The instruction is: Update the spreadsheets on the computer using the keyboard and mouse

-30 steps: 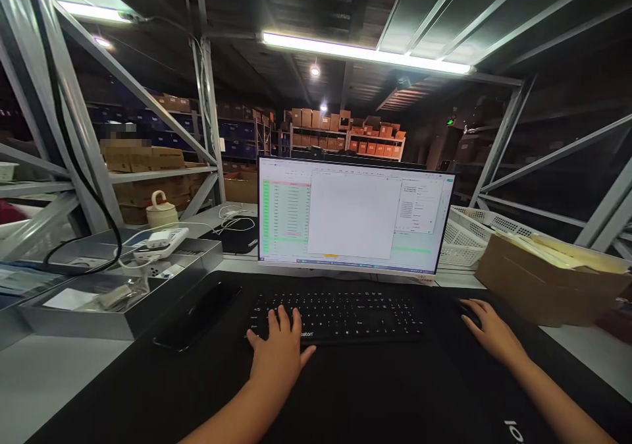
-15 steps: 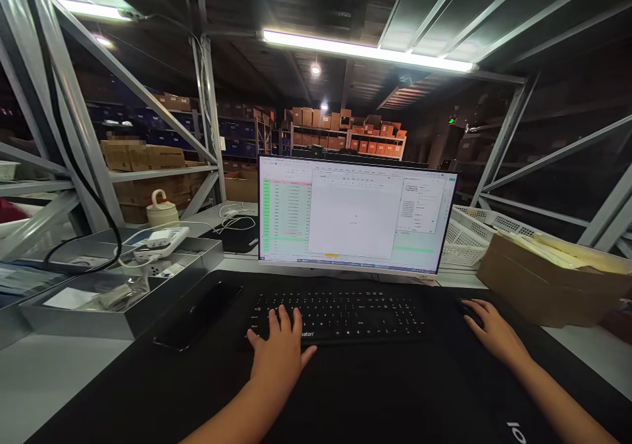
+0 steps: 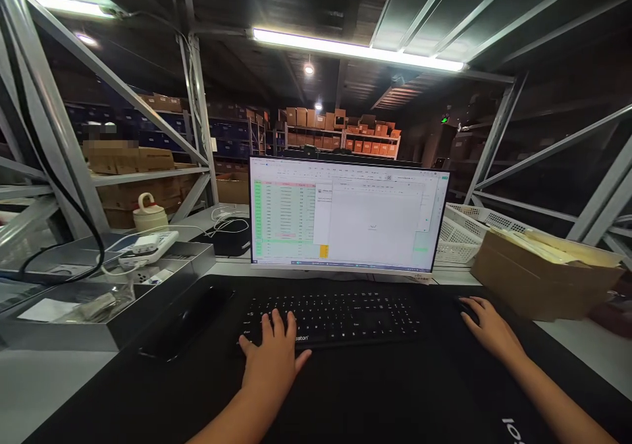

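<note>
My left hand (image 3: 271, 348) rests with spread fingers on the left part of a black keyboard (image 3: 340, 315), fingertips on the keys and the thumb off to the side. Over at the right, my right hand (image 3: 494, 332) lies curved over a black computer mouse (image 3: 467, 309), which is mostly hidden beneath the fingers. Both keyboard and mouse lie on a large black desk mat (image 3: 375, 391). Behind the keyboard stands a monitor (image 3: 375, 226), its screen showing a green-striped spreadsheet with a pale window over it.
Left of the keyboard lies a black phone (image 3: 187, 325). Beyond it are a grey tray (image 3: 93, 335), a white power strip (image 3: 148, 248) with cables, and a cream bottle (image 3: 149, 215). At right stand a cardboard box (image 3: 538, 279) of papers and white baskets (image 3: 459, 236). Metal rack posts flank the desk.
On the screen, the pale window now sits further right and shows a small mark in its middle. The whole view has shifted slightly; both hands keep their places on keyboard and mouse.
</note>
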`<state>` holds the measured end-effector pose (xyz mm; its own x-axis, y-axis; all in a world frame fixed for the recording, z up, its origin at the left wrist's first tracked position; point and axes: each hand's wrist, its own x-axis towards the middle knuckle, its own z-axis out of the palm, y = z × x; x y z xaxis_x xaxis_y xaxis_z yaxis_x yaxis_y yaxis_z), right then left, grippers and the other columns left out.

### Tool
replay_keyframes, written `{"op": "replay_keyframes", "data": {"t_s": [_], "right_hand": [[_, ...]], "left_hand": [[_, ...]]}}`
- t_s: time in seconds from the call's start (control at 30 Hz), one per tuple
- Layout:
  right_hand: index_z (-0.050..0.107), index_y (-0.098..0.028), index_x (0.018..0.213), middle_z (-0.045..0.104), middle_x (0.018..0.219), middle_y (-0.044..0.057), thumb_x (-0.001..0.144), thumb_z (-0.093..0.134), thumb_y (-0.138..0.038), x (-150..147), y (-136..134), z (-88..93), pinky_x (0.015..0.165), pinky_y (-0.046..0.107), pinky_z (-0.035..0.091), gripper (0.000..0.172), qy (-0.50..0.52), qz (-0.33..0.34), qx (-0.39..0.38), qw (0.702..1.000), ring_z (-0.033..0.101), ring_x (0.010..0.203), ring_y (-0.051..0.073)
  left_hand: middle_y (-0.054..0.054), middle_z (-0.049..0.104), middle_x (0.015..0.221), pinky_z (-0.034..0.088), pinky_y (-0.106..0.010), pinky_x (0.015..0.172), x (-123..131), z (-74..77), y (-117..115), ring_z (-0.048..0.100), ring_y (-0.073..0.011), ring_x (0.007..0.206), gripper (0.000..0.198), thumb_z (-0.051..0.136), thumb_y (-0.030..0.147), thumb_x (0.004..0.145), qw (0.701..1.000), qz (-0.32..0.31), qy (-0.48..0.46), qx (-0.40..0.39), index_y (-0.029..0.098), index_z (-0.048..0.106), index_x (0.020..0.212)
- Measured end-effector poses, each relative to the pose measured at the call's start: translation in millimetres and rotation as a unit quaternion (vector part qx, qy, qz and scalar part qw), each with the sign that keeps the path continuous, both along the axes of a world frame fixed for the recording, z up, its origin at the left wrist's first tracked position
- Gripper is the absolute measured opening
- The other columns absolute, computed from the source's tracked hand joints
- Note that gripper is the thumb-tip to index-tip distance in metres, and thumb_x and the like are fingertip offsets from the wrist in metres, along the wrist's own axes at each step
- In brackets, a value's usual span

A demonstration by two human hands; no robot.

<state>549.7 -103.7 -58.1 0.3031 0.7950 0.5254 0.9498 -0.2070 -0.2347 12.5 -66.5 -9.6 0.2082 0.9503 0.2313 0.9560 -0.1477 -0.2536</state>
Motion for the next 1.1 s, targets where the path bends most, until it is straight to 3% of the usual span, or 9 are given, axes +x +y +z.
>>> {"op": "replay_keyframes", "data": {"t_s": [0.47, 0.83, 1.1], "right_hand": [[0.062, -0.026, 0.126, 0.057, 0.130, 0.012, 0.089, 0.041, -0.051, 9, 1, -7.2, 0.098, 0.045, 0.051, 0.050, -0.020, -0.033, -0.005, 0.999, 0.061, 0.119, 0.028], [0.062, -0.029, 0.125, 0.056, 0.132, 0.009, 0.089, 0.044, -0.045, -17, -6, 18.1, 0.099, 0.042, 0.050, 0.044, 0.012, -0.046, -0.028, 0.998, 0.062, 0.116, 0.025], [0.063, -0.030, 0.124, 0.056, 0.132, 0.007, 0.089, 0.046, -0.043, -21, -7, 18.2, 0.100, 0.039, 0.049, 0.041, 0.015, -0.042, -0.017, 0.999, 0.061, 0.118, 0.024]], "left_hand": [[-0.025, 0.035, 0.157, 0.039, -0.076, 0.099, 2, 5.0, -1, 0.033, -0.0432, 0.145, 0.064, 0.045, 0.047, 0.094, 1.000, 0.011, 0.001, -0.022, 0.019, 0.036, 0.151], [-0.029, 0.036, 0.155, 0.037, -0.079, 0.096, -3, -3.9, 3, 0.036, -0.0449, 0.143, 0.061, 0.038, 0.042, 0.096, 1.000, -0.017, -0.012, 0.007, 0.013, 0.036, 0.150], [-0.028, 0.038, 0.154, 0.036, -0.080, 0.096, -4, -3.5, 5, 0.036, -0.0449, 0.142, 0.061, 0.037, 0.041, 0.095, 0.999, -0.023, -0.022, 0.005, 0.014, 0.039, 0.149]]}}
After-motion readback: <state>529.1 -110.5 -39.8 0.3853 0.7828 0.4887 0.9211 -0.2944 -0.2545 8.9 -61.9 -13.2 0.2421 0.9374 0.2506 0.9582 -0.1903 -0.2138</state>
